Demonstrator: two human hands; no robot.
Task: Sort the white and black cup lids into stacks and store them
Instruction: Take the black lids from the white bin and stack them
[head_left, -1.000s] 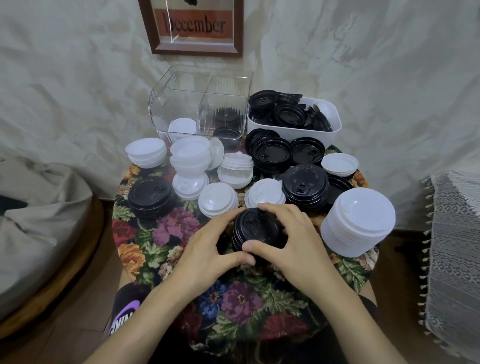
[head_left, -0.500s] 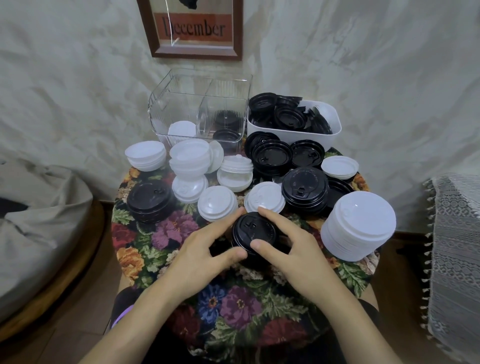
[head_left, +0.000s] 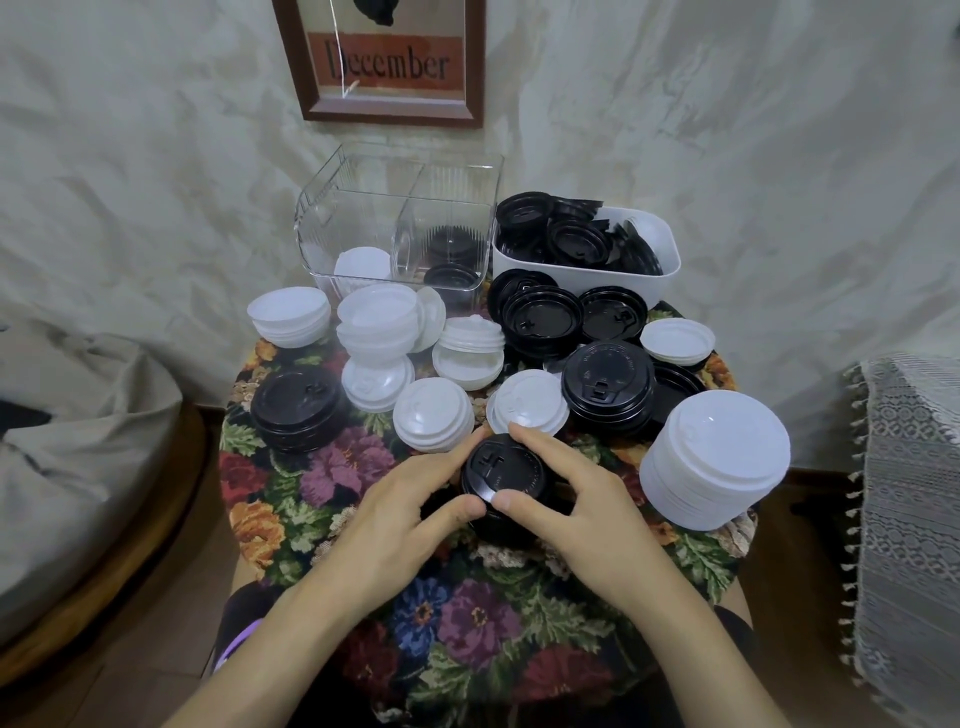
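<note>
Here, my left hand (head_left: 395, 514) and right hand (head_left: 584, 512) curl round a black lid stack (head_left: 501, 467) mid-desk (head_left: 457, 623), thumbs pinching its near rim. At three o'clock stands a tall white stack (head_left: 719, 457); at twelve, the clear bin (head_left: 363, 218).

Soft, even light is filling the room, falling from above to judge by the sheen on the lid tops, and the plaster wall (head_left: 753, 130) is showing only shallow shading in its wrinkles. At 12 o'clock the glass of the framed picture (head_left: 384, 57) is throwing back a thin streak of glare, and the clear bin (head_left: 363, 208) just below is catching small glints along its ribs. Toward 3 o'clock the big white lid stack (head_left: 722, 457) is washing out and losing edge detail. At the centre the left hand (head_left: 400, 519) and right hand (head_left: 582, 514) are laying a weak shadow round the black lid stack (head_left: 501, 470) they are gripping. The wide lens is bowing the edges, the lace cloth (head_left: 909, 493) at 4 o'clock is smearing slightly, and 6 o'clock is sinking into darkness.
</note>
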